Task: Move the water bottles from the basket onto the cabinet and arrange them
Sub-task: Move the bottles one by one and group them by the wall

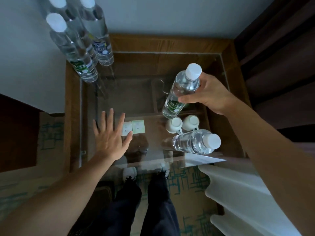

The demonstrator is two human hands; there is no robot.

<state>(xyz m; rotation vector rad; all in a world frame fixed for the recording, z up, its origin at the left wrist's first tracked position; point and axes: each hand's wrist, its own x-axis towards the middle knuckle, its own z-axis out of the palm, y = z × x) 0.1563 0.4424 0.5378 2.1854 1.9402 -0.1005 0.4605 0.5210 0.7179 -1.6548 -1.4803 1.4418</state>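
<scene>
My right hand (209,94) grips a clear water bottle (182,89) with a white cap and green label, held tilted above the right side of the glass-topped wooden cabinet (119,48). Another bottle (197,142) stands near the front right edge. Three bottles stand grouped at the back left corner: one in front (73,48), one with a blue label (97,31), and one at the frame's top edge (58,4). My left hand (110,137) lies flat on the glass with fingers spread, holding nothing. No basket is in view.
Two white cups (182,124) sit upside down under the glass beside two small cards (134,127). A white cloth (238,184) hangs at the right. A wall (153,14) backs the cabinet, dark wood panelling (281,57) flanks its right. Patterned carpet (187,184) lies below.
</scene>
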